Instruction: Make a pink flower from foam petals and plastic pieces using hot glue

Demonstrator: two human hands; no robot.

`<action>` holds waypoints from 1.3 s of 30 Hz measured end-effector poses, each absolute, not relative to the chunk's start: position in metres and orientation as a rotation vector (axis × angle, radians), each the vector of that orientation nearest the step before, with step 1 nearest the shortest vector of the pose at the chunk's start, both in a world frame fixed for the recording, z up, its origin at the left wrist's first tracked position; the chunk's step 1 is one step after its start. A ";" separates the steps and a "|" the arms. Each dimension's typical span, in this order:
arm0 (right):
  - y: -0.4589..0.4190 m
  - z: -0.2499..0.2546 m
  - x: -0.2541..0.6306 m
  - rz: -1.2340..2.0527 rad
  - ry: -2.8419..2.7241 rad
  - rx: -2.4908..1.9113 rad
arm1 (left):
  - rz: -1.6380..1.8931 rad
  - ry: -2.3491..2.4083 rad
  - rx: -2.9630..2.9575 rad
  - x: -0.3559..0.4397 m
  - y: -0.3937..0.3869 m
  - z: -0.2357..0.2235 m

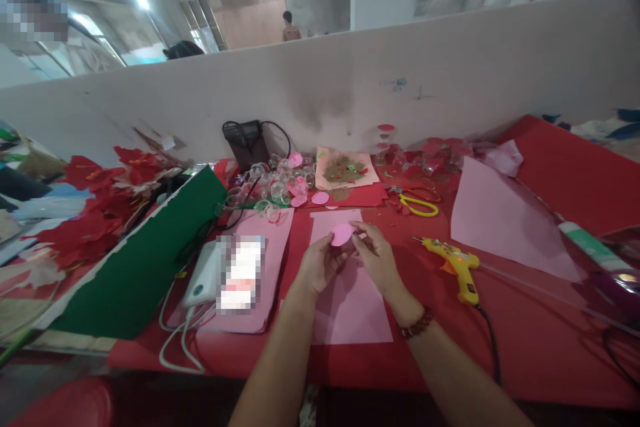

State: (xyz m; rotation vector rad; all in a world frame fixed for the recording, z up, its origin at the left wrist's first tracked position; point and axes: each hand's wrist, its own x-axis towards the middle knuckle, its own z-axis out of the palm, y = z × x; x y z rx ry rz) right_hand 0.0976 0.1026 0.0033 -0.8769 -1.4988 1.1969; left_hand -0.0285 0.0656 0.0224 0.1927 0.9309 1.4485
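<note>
Between my fingertips I hold a pink paper disc [343, 235] above a pink sheet [350, 320] on the red-covered table. My left hand [323, 265] grips the disc's left edge, and my right hand [371, 247] pinches its right edge. What lies beneath the disc, if anything, is hidden. Beyond my hands, loose pink discs [321, 198] lie near a pile of clear plastic cups or domes [280, 192]. To the right of my right hand rests a yellow glue gun [457, 263] with a clear glue stick in its back.
Yellow-handled scissors [419, 205] lie behind the glue gun. Left stand a green board [145, 260], a white power bank [204, 273] with cables and a blurred-out phone [243, 273]. A black bag [247, 143] leans on the low wall [320, 93]. Red flowers [90, 213] sit far left.
</note>
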 end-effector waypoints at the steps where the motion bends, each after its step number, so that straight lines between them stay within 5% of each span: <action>1: 0.103 0.004 0.098 1.152 -1.536 -0.861 | 1.459 0.931 0.201 -0.029 0.065 0.022; 23: 0.103 0.011 0.100 1.159 -1.504 -0.835 | 1.590 0.954 0.549 -0.034 0.064 0.010; 39: 0.108 0.006 0.098 1.469 -1.068 -0.895 | 1.651 1.165 0.764 -0.029 0.063 0.010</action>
